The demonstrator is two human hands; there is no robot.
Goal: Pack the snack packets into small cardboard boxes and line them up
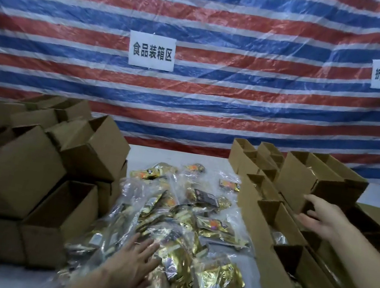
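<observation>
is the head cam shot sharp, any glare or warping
Head view: soft and dim; wide-angle lens bows the red, white and blue striped tarp; glare glints on the gold foil snack packets; brown cardboard boxes at left lie in shadow.

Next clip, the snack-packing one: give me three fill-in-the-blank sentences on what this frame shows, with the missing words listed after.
1. The left hand lies flat on the snack packets, which lie ____ the jumbled boxes and the lined-up boxes.
2. The right hand reaches a cardboard box on the table's ____ side.
3. The tarp behind is striped red, white and ____.

Missing words: between; right; blue.
</observation>
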